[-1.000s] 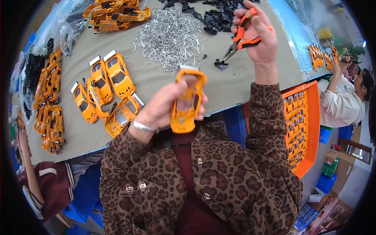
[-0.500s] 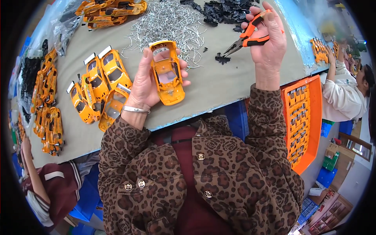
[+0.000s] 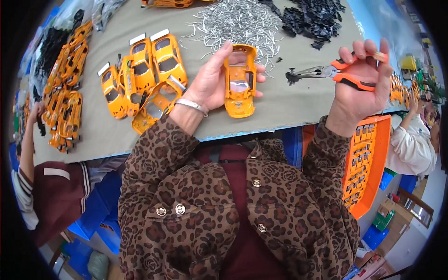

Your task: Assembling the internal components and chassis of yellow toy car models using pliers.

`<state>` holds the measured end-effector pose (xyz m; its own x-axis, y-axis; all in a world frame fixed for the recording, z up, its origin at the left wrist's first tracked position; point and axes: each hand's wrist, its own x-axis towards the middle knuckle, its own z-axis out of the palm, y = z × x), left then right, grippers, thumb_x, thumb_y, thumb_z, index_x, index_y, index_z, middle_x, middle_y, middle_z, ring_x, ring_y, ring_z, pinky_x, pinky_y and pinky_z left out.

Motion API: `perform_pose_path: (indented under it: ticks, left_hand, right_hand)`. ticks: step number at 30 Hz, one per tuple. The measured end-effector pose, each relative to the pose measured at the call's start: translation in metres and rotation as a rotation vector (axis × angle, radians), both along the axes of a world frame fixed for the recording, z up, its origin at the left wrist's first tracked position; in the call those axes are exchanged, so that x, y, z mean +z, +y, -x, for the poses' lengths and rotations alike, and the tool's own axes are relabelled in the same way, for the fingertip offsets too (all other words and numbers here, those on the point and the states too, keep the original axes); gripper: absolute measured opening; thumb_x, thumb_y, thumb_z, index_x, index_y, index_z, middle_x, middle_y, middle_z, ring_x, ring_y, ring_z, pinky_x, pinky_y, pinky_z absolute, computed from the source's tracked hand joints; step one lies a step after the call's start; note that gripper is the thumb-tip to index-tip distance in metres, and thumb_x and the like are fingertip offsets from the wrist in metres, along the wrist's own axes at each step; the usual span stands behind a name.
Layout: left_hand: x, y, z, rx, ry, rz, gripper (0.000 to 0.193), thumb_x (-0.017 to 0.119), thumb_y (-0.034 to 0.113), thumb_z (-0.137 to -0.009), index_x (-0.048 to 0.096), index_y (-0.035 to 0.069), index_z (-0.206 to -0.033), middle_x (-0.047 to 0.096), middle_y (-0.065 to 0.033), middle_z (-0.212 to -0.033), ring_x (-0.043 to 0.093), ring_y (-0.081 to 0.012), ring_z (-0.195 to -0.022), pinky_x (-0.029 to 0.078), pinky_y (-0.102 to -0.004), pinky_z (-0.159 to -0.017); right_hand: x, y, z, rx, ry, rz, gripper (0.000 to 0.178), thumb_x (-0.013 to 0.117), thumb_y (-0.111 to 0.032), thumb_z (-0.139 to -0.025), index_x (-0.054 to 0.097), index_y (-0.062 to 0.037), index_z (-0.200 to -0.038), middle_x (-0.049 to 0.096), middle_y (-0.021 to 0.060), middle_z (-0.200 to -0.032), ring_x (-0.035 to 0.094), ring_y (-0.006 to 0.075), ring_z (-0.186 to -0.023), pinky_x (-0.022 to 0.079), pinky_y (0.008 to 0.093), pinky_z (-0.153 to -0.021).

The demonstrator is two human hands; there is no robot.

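My left hand [image 3: 205, 86] is closed around a yellow-orange toy car body shell [image 3: 240, 101], holding it above the table with its hollow inside facing up. Orange-and-black needle-nose pliers [image 3: 341, 76] are in my right hand [image 3: 358, 95], their handles slightly spread. The tips of the pliers reach a small black plastic part [image 3: 292, 77] on the table; whether they grip it or only touch it I cannot tell. Beside my left wrist lies a group of yellow toy car bodies [image 3: 141, 67], some with white-topped rear wings, one hollow side up.
A heap of bent silvery wire pieces [image 3: 238, 23] and a pile of black plastic parts [image 3: 312, 21] lie at the back. More yellow car bodies [image 3: 65, 116] line the left, near a co-worker's arm [image 3: 28, 140]. An orange crate [image 3: 380, 158] of yellow parts stands at right.
The view has shifted, so the table items sit further right. The pliers have turned from slanting to nearly level, and their tips now meet the black part. The shell stays in my left hand.
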<state>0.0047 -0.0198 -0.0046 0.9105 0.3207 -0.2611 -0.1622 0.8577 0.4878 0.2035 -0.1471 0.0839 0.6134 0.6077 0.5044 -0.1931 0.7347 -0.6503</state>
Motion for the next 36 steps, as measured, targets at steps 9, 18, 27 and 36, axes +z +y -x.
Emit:
perform_pose_path:
  ticks: [9, 18, 27, 36]
  left_hand:
    - [0.001, 0.000, 0.006, -0.014, -0.023, 0.022, 0.067, 0.048, 0.061, -0.086, 0.050, 0.002, -0.117, 0.056, -0.0161, -0.107, 0.061, -0.0353, -0.095, 0.052, -0.0544, -0.077]
    - [0.003, 0.000, 0.005, -0.018, -0.019, 0.009, 0.062, 0.045, 0.055, -0.089, 0.050, 0.001, -0.119, 0.056, -0.0153, -0.111, 0.060, -0.0376, -0.096, 0.052, -0.0526, -0.078]
    - [0.002, 0.000, 0.004, -0.081, -0.088, -0.045, 0.055, 0.041, 0.050, -0.092, 0.047, 0.005, -0.124, 0.056, -0.0143, -0.115, 0.059, -0.0354, -0.100, 0.049, -0.0580, -0.083]
    - [0.011, -0.004, 0.005, 0.015, -0.017, -0.033, 0.059, 0.047, 0.051, -0.088, 0.049, 0.001, -0.120, 0.059, -0.0161, -0.108, 0.063, -0.0329, -0.090, 0.053, -0.0472, -0.078]
  right_hand:
    - [-0.020, 0.043, 0.048, 0.329, 0.105, -0.163, 0.038, 0.052, -0.018, -0.091, 0.046, -0.0008, -0.124, 0.054, 0.0095, -0.100, 0.046, 0.0175, -0.083, 0.040, 0.0347, -0.069]
    - [-0.027, 0.051, 0.057, 0.261, -0.103, -0.018, 0.042, 0.047, -0.020, -0.092, 0.042, -0.0022, -0.130, 0.053, 0.0083, -0.103, 0.041, 0.0180, -0.084, 0.037, 0.0354, -0.069]
    - [-0.017, 0.051, 0.071, 0.276, -0.161, -0.015, 0.041, 0.048, -0.018, -0.093, 0.041, -0.0017, -0.129, 0.052, 0.0110, -0.101, 0.043, 0.0189, -0.085, 0.040, 0.0379, -0.069]
    - [-0.009, 0.053, 0.083, 0.256, -0.134, 0.163, 0.041, 0.057, -0.015, -0.089, 0.044, 0.0018, -0.124, 0.053, 0.0108, -0.099, 0.050, 0.0158, -0.083, 0.046, 0.0315, -0.071]
